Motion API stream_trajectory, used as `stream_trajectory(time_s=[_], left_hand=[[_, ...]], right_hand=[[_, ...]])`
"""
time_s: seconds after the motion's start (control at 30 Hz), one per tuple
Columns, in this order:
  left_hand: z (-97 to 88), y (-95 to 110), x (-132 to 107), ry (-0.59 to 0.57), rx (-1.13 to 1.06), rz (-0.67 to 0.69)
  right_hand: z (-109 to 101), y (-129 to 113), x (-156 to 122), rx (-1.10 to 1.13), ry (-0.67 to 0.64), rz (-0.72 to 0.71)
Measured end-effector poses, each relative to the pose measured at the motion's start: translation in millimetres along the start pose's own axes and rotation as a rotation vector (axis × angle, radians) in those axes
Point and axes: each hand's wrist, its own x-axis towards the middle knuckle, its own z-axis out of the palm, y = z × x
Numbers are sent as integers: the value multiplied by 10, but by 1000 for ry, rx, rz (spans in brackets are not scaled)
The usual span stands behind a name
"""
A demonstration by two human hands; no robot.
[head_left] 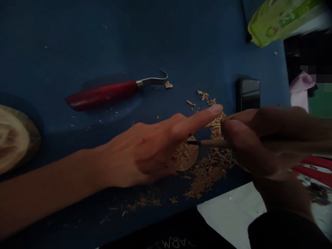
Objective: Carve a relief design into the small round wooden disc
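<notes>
My left hand (153, 148) reaches in from the left and grips a small round wooden piece (190, 157) against the table. Its index finger points out past the piece; the other fingers are mostly hidden. Loose chips lie on the piece's face. From the right, my right hand (256, 138) pinches a slim wooden-handled tool (214, 143) like a pencil. The tool's dark narrow tip is at the upper part of the wooden piece, just below my left index finger. I cannot make out the tip's exact shape.
Wood shavings (207, 173) are heaped around the piece. A red-handled hook knife (109, 95) lies beyond my left hand. Also on the blue table (77, 41) are a black phone (248, 93), a green packet (277, 24), a wood slice (18, 138) and white paper (233, 214).
</notes>
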Motion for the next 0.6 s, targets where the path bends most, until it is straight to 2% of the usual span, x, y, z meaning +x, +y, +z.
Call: stream_trajectory(time_s=[0.07, 0.2, 0.27, 0.33, 0.47, 0.6], left_hand=[[0, -1, 16, -205, 89, -65], [-1, 15, -13, 84, -41, -25], [-23, 38, -40, 90, -39, -5], [-49, 57, -60, 94, -50, 18], [-75, 72, -46, 107, -51, 23], [-105, 101, 3, 53, -5, -16]], right_hand=[[13, -39, -70, 11, -55, -77], [61, -55, -84, 34, -92, -229], [82, -58, -92, -5, -84, -339], [99, -75, -126, -52, -62, -365], [86, -122, -186, -111, -65, -188], [52, -71, -23, -27, -30, -156]])
